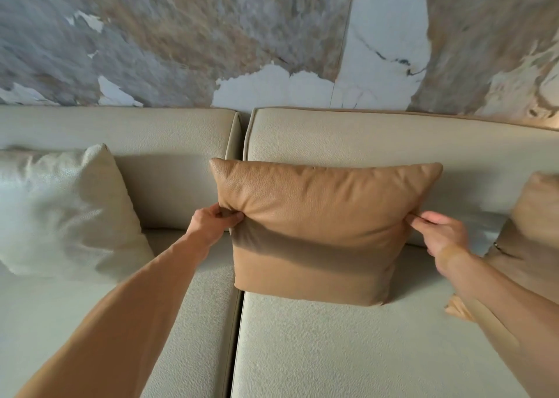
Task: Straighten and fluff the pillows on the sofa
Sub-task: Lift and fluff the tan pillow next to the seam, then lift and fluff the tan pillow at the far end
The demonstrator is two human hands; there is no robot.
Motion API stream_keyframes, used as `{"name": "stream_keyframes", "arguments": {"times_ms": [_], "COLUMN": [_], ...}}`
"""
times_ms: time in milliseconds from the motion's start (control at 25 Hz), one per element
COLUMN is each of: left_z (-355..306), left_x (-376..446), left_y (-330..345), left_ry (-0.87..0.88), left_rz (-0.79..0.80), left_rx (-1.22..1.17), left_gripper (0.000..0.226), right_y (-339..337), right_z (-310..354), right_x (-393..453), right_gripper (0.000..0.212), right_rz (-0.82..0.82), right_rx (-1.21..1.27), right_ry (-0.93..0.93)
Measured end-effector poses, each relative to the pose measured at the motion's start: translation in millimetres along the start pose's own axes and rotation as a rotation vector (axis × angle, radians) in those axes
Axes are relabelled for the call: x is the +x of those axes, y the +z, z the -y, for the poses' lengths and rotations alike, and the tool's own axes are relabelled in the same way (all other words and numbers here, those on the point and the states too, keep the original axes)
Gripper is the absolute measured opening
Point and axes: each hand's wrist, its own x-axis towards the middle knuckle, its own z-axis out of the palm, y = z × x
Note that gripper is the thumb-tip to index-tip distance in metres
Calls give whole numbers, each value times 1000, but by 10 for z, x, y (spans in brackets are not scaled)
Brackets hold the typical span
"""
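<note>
The left hand (216,220) pinches the left edge of the tan pillow (320,228), and the right hand (440,235) is clamped on its right edge. The pillow stands on the sofa (332,352) seat against the backrest, near the cushion seam. To do this well, pull both sides evenly outward, then plump it upright. A cream pillow (66,213) sits well left.

We pinch the tan pillow (325,228) at both side edges, our left hand (213,220) on its left seam and our right hand (441,234) on its right. It stands upright against the cream sofa (348,352) back. A cream pillow (65,213) leans far left; another tan pillow (532,231) sits at right.
</note>
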Motion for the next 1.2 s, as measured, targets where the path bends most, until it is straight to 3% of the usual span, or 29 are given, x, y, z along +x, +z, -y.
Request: {"name": "stream_keyframes", "arguments": {"times_ms": [240,440,640,880,1200], "left_z": [-105,-438,-964,-1364,-1672], "left_x": [-468,-1357,-2250,-3084,-3463], "left_y": [-193,-414,-838,-1045,-1107], "left_ry": [35,178,408,617,694], "left_rz": [22,-42,-22,73,-34], "left_rx": [111,599,949,1103,1092], "left_gripper": [78,75,77,85,93], "right_y": [-192,-694,-1418,-1972,-2459], "right_z": [190,650,1289,1686,1844], "right_x": [-543,-1560,-2396,-3135,-3439], "right_gripper": [69,67,74,78,79], "right_rz": [182,300,242,166,56], "right_rx": [-368,-628,-1111,-1214,-1165], "right_ry": [-133,-312,-608,-618,-596]}}
